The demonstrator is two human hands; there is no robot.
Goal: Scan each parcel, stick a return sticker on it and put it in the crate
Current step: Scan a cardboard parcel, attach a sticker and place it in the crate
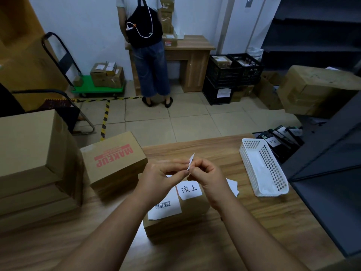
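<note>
Parcel (pixel 175 218), a small brown cardboard box, sits on the wooden desk (pixel 273 222) at the lower centre of the frame, directly beneath both hands and partly hidden by the forearms. Its top carries a white shipping label (pixel 166 207) printed with a barcode, and beside that a white square sticker (pixel 189 189) handwritten with the characters 汉上. Above the box, the left hand (pixel 162 178) and the right hand (pixel 207 176) meet fingertip to fingertip, each pinching a small white slip of paper (pixel 191 160) that stands up between them, thin and slightly curled. A few loose white paper scraps (pixel 232 185) lie on the desk just right of the parcel. Further right stands a white plastic basket (pixel 263 169), oblong with perforated walls. At centre left of the frame a cardboard box (pixel 115 163) bears the red printed word MAKEUP, touching a taller stack of plain cardboard boxes (pixel 33 159) at the left edge. In the upper right, on the tiled floor, black plastic crates (pixel 232 75) with lattice sides hold more boxes. A person (pixel 148 55) in blue trousers stands at the top centre, back turned.
</note>
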